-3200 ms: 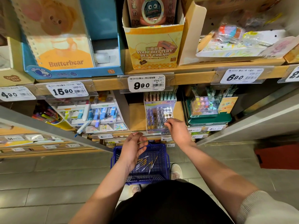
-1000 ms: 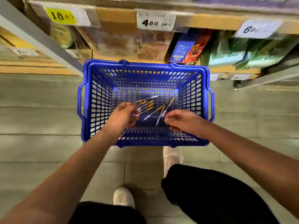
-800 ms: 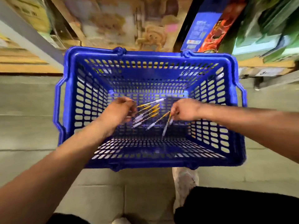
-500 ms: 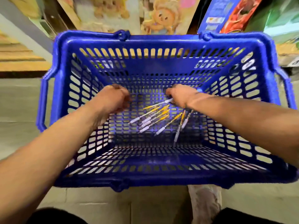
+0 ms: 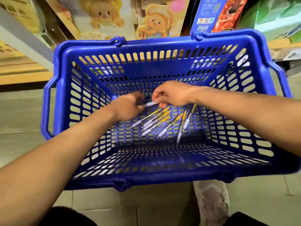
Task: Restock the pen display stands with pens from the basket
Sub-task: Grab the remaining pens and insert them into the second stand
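Note:
A blue plastic basket stands on the floor below me. Several yellow-and-white pens lie loose on its perforated bottom. My right hand is down inside the basket and pinches one pen by its white end. My left hand is right beside it, fingers curled at the same pen's other end. The pen display stands are out of view.
Low shelves behind the basket hold cartoon-printed boxes, a blue-and-red package and green boxes. A grey shelf upright runs at the left. Grey floor tiles surround the basket; my shoe is just in front of it.
I have bent down from the shelf to the basket. Both hands reached into it and came together; the right hand has lifted one pen off the pile.

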